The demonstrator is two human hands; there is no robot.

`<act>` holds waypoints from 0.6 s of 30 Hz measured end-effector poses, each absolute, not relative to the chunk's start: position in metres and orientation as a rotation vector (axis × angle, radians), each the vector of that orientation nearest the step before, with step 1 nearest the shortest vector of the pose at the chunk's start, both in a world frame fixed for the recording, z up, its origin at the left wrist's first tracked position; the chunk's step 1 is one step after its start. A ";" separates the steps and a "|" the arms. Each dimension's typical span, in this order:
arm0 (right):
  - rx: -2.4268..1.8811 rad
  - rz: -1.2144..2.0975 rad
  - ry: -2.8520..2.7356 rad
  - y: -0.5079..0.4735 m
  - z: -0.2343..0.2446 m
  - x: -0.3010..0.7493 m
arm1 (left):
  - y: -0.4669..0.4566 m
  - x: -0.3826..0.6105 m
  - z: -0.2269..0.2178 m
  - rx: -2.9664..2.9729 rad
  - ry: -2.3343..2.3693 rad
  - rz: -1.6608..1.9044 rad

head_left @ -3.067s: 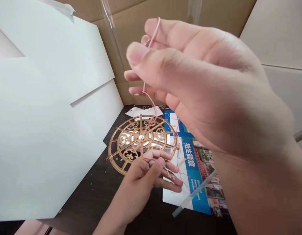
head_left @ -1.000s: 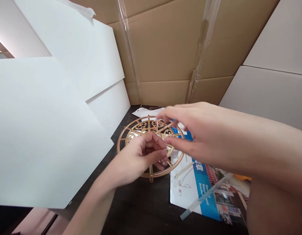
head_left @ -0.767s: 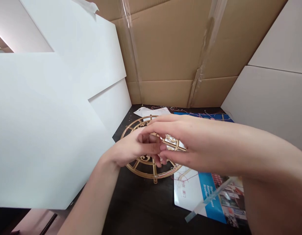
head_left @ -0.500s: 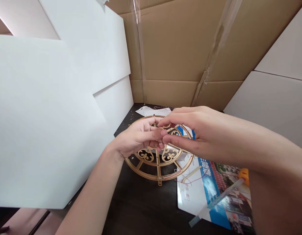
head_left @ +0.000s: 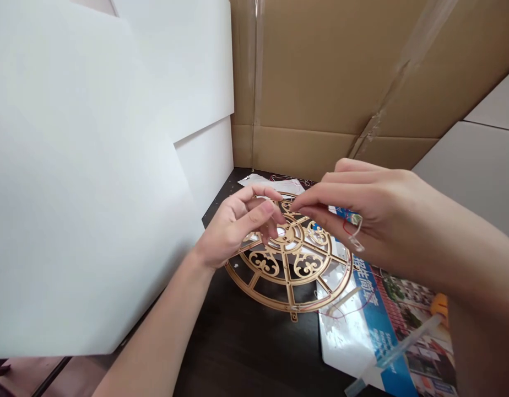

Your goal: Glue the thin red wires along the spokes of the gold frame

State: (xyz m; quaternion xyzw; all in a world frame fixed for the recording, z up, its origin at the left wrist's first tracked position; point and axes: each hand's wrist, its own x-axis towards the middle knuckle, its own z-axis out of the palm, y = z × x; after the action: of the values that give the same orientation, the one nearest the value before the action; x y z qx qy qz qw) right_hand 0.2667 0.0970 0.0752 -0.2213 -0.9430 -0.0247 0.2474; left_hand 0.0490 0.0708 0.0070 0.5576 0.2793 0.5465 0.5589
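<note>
A round gold openwork frame (head_left: 288,298) with scroll ornaments lies on the dark table beneath my hands. My right hand (head_left: 362,201) is pinched above its far right part, thumb against forefinger. From that hand hangs a thin wire with a small clear connector (head_left: 355,241) at its end, beside the palm; the bit between the fingertips is too fine to make out fully. My left hand (head_left: 244,223) hovers over the frame's left side, fingers loosely curled and apart, with nothing visible in it.
A printed brochure (head_left: 393,331) lies at the right, partly under the frame. On it are a translucent glue stick (head_left: 403,347) with an orange end and loose thin wires (head_left: 341,314). White paper (head_left: 254,179) is at the back. White panels (head_left: 93,182) and cardboard (head_left: 312,71) enclose the table.
My hands have come apart. The right one has moved right and up, the wire and clear connector now showing beside it; the left has loosened its fingers. The view has shifted left.
</note>
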 end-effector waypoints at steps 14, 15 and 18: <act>-0.973 0.098 -2.773 0.099 0.064 0.247 | 0.053 0.072 -0.011 2.499 0.981 1.697; -0.974 0.095 -2.780 0.098 0.064 0.247 | 0.053 0.072 -0.012 2.512 0.978 1.692; -0.947 0.067 -2.789 0.097 0.063 0.245 | 0.053 0.071 -0.011 2.520 0.977 1.665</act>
State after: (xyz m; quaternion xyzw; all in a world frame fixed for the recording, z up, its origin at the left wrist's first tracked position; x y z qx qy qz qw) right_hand 0.2449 0.0972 0.0628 -0.3198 -0.9422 0.0225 0.0977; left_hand 0.0711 0.0527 -0.0114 0.7938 0.3077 0.5244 -0.0166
